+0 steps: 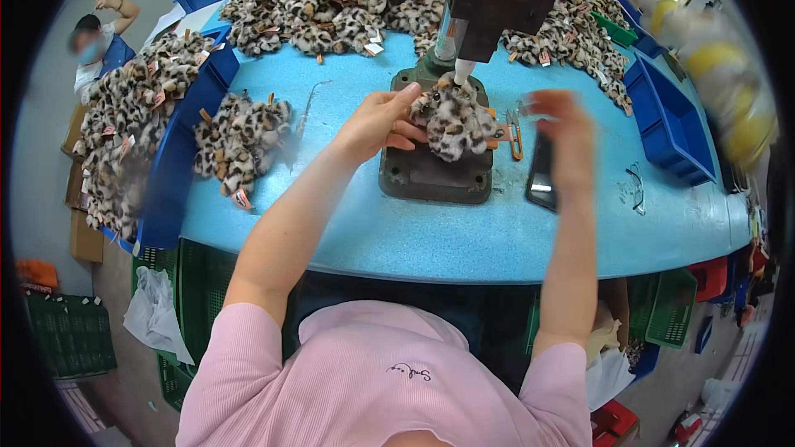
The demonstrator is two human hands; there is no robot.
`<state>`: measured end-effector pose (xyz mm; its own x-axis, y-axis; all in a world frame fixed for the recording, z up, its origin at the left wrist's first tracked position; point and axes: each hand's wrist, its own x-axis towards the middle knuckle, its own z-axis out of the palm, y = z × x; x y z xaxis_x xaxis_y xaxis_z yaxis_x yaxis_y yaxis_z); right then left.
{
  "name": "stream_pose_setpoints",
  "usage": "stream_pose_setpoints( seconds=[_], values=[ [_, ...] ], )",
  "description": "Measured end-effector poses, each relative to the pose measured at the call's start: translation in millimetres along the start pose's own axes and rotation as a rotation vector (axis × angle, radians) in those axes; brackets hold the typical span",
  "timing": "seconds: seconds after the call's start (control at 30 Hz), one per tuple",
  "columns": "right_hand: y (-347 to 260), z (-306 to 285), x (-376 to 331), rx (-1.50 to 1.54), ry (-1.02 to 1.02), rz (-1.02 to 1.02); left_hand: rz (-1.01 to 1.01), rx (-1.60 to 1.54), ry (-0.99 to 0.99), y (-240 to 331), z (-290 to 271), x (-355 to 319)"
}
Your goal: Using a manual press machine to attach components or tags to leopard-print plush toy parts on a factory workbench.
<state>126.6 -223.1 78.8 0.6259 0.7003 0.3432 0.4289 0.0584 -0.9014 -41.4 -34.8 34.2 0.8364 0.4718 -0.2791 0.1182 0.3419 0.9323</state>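
Note:
A spotted grey, black and tan plush piece (457, 128) sits under the white tip (464, 72) of a bench press (432, 186), over its dark metal base. My left hand (379, 122) grips the plush piece from its left side, with the thumb on top and fingers at its edge. To the right, apart from the plush, my right hand (567, 132) is smeared by motion, so its fingers cannot be made out. It hovers over a dark phone (541, 182), beside orange-handled snips (516, 139).
Heaps of similar plush pieces (331, 8) cover the back of the blue table (373, 240). A blue bin (157, 199) piled with more stands left, near a small loose pile (240, 136). Right are a blue tray (667, 124) and eyeglasses (636, 189). Another person (103, 50) is far left.

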Motion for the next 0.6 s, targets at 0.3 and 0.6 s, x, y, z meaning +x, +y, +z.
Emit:
stream_pose_setpoints(
  seconds=[0.3, 0.6],
  values=[
    [10.3, 68.2, -0.5, -0.03, -0.12, 0.118, -0.037, -0.55, 0.022, 1.1, 8.4, 14.4],
    [-1.6, 59.7, -7.1, -0.174, -0.392, -0.096, 0.08, -0.38, -0.125, 6.8, -6.0, 7.1]
  ],
)
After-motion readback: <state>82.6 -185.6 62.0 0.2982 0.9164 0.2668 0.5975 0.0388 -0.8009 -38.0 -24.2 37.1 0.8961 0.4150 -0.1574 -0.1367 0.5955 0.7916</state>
